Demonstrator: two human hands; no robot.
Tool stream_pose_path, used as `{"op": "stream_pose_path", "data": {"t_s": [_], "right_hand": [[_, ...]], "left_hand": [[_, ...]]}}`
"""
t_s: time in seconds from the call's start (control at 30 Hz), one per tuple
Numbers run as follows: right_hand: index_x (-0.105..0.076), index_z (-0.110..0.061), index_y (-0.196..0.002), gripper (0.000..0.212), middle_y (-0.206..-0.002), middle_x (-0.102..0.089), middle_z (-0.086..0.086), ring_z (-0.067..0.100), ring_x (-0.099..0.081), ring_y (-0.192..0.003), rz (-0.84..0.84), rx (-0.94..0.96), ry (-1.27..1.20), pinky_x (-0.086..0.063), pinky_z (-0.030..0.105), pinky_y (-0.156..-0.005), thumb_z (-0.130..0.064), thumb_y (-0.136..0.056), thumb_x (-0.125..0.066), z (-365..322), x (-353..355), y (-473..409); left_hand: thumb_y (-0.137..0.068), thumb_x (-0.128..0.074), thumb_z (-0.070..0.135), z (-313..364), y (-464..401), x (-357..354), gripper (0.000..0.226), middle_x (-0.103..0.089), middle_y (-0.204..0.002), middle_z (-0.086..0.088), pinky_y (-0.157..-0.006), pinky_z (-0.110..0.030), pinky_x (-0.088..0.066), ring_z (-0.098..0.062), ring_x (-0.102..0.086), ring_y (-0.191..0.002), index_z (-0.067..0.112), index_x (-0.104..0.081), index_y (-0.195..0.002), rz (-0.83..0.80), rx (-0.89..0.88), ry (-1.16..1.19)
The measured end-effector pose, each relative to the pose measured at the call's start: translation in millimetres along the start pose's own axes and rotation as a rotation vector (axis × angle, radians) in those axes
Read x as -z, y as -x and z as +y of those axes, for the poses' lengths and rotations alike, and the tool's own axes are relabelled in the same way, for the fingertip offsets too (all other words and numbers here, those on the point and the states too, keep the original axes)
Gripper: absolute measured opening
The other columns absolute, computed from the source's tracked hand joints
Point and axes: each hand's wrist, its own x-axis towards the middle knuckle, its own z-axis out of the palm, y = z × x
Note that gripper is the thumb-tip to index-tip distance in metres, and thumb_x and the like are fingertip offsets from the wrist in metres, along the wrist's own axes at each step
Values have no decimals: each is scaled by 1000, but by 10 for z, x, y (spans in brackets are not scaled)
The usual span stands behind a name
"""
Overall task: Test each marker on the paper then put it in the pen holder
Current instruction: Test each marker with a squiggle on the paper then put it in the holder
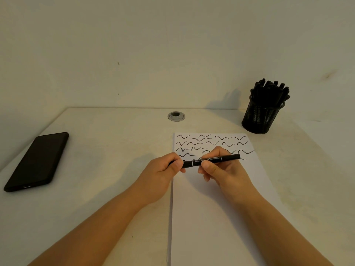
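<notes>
A person holds a black marker (209, 160) level over a sheet of white paper (221, 208), both hands closed on it: the left hand (163, 169) pinches the capped end between thumb and fingers, and the right hand (221, 167) wraps the middle of the barrel, whose far end juts out past the right knuckles. Whether the cap is being pulled off or pressed back on cannot be told.

Just beyond the grip, rows of black squiggles (211, 144) fill the top of the sheet, about four rows deep, the lowest partly hidden behind the fingers. The page on the near side of the hands is unmarked. Farther out and to the right of the grip, a round black wire-mesh pen holder (259, 120) stands upright, packed with black markers (269, 91), caps up. No loose markers show on the desk, so the job appears close to finished, this pen likely among the last to go in.

The marker is a slim, smooth cylinder with pale bands and fine printing along its side. The paper is flat and matte; the desk (105, 146) beneath is pale and faintly smudged. Well to the left of the grip lies a glossy black smartphone (37, 162), screen dark, and beyond the hands a grey round cable grommet (176, 116) is set into the desktop.
</notes>
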Motion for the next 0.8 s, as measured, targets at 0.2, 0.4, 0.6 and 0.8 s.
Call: {"op": "stream_pose_path", "data": {"t_s": [0.2,0.4,0.6,0.8], "right_hand": [[-57,-9,-82,10,-60,-65,-1,8,-59,-58,16,-5,16,-45,18,-51,1,-85,-55,-21,-14,-12],[-63,-20,-84,9,-64,-64,-8,6,-58,-59,329,-93,-54,-46,22,-55,-11,-82,-64,-11,56,-88],[-69,-34,-75,15,-72,-66,-16,0,-54,-70,173,114,668,-38,8,-63,-22,-82,-65,-262,376,-159],[-73,-25,-94,14,-79,-67,-7,15,-53,-78,-54,341,1108,-42,28,-68,-30,-85,-63,-602,647,-214]], "left_hand": [[-83,-41,40,30,-13,17,25,-33,-50,7,-48,-21,-23,-14,-30,-52,37,-57,-64,17,-10,-4],[-93,-46,23,70,-56,-4,22,-42,-48,14,-48,-15,-28,-6,-34,-48,32,-52,-74,146,-26,-73],[-91,-49,29,316,-236,-1,20,-48,-50,17,-48,-19,-27,-7,-39,-46,37,-48,-72,119,-92,-288],[-91,-45,37,821,-555,-280,13,-65,-81,10,-66,-35,-46,-13,-54,-69,28,-54,-92,13,-266,-566]]}}
